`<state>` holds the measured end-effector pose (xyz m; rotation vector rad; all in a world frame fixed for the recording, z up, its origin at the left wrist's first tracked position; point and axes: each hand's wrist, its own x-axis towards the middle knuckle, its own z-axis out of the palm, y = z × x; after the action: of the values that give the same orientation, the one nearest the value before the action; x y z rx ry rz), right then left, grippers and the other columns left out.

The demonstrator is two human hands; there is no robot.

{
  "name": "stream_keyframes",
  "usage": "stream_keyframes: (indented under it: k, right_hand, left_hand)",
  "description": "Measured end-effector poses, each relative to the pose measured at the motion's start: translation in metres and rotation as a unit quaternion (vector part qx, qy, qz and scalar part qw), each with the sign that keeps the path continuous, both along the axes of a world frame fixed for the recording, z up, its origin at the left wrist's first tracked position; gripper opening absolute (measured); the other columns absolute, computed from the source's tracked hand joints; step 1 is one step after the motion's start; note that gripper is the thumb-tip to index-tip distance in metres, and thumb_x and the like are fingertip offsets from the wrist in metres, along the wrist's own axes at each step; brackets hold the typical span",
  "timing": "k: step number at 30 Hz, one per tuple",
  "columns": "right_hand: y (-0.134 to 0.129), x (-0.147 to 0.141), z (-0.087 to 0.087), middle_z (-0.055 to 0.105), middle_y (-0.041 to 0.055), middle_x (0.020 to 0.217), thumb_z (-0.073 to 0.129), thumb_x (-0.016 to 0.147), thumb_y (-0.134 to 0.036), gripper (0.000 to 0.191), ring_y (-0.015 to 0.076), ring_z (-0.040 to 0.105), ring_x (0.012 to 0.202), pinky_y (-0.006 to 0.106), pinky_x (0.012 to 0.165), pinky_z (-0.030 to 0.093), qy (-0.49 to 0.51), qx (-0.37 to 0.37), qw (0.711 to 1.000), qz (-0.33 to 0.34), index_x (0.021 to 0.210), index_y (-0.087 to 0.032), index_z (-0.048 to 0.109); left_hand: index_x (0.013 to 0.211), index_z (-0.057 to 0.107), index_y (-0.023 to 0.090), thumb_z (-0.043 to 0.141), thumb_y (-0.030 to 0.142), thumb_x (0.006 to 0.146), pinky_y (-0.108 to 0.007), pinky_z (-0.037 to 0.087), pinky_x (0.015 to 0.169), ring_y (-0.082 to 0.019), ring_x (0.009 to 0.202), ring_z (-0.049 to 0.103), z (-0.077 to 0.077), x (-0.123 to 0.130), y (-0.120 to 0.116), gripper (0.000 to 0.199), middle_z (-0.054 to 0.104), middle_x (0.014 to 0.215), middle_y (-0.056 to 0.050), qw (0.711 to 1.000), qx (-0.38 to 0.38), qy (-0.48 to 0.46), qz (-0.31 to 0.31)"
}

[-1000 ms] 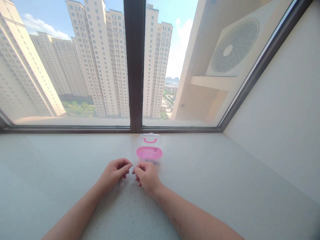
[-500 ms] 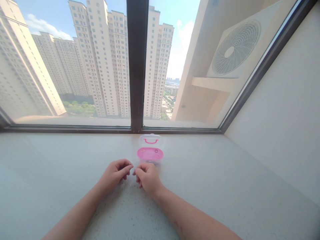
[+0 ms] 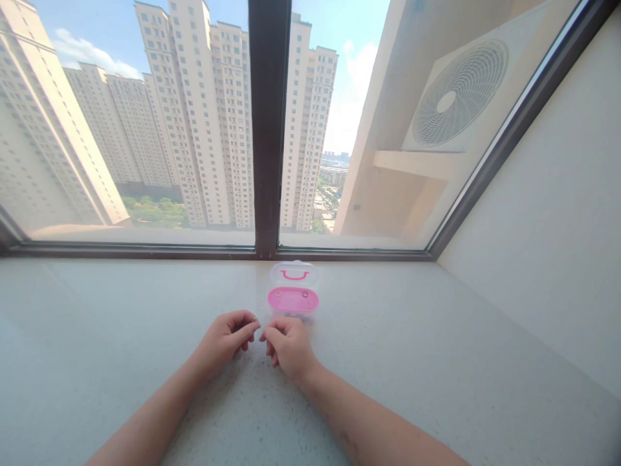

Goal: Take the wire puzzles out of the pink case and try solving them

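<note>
My left hand [image 3: 233,333] is closed in a pinch, thumb against forefinger; whatever sits between the fingertips is too small to name. Facing it across a narrow gap, my right hand [image 3: 287,343] is pinched too, and its fingertips show nothing I can make out. Just behind the right hand stands a small clear plastic box with a pink tray [image 3: 293,299] in its top. A small dark ring [image 3: 305,294] lies at the tray's right end. The box's clear lid [image 3: 295,273], with a pink handle, stands raised behind it. My right hand hides part of the box's front.
Both forearms rest over a pale speckled sill [image 3: 121,330]. Along its back runs a dark window frame [image 3: 218,252], with a thick upright post [image 3: 268,129] behind the box. A white wall [image 3: 548,213] closes the right side.
The whole view has shifted very slightly. Both hands keep their pinched pose and their place near each other, and the box stays put.
</note>
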<state>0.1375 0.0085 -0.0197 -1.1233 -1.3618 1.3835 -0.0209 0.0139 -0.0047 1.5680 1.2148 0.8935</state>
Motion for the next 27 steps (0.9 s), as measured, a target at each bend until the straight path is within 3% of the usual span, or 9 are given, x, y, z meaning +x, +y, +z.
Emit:
stream_keyframes:
  k: [27]
  right_hand:
    - [-0.0008,0.0003,0.0016,0.046,-0.0041,0.042,0.049,0.070,-0.021,0.018,0.0063,0.038,0.031,0.017,0.031,0.025,-0.002,0.004,1.000,0.000,0.060,-0.013,0.060]
  left_hand:
    - [0.072,0.058,0.015,0.055,0.042,0.078,-0.022,0.035,0.049,-0.012,0.052,0.049,0.0000,-0.0009,-0.0007,0.027,0.055,0.058,0.002,1.000,0.008,0.008,-0.008]
